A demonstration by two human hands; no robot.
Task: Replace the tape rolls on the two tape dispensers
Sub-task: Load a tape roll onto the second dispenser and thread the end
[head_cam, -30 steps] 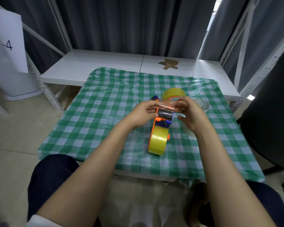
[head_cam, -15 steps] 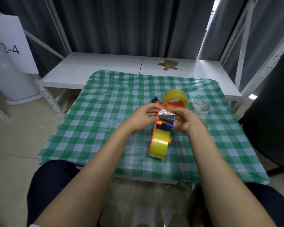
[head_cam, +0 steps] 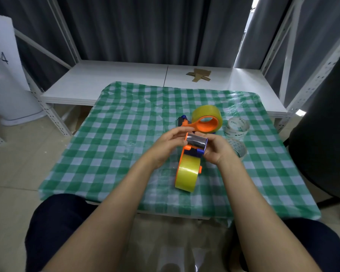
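Note:
An orange tape dispenser (head_cam: 194,149) carrying a yellow tape roll (head_cam: 186,173) is held above the green checked table (head_cam: 116,138). My left hand (head_cam: 168,143) grips the left side of its head. My right hand (head_cam: 217,148) grips the right side, by the shiny metal plate. A second orange dispenser (head_cam: 204,125) with a yellow roll (head_cam: 208,111) lies on the table just behind. Two nearly spent clear rolls rest to the right: one (head_cam: 237,127) upright, another (head_cam: 238,148) partly hidden behind my right hand.
A white shelf (head_cam: 110,79) runs behind the table, with a scrap of brown cardboard (head_cam: 199,75) on it. Grey curtains hang at the back. A dark chair (head_cam: 326,144) stands at the right. A white cylinder (head_cam: 2,75) marked 4 stands at the left.
My right hand has closed in on the dispenser head and now grips its right side. The dispenser has tipped slightly; the left hand's hold is unchanged.

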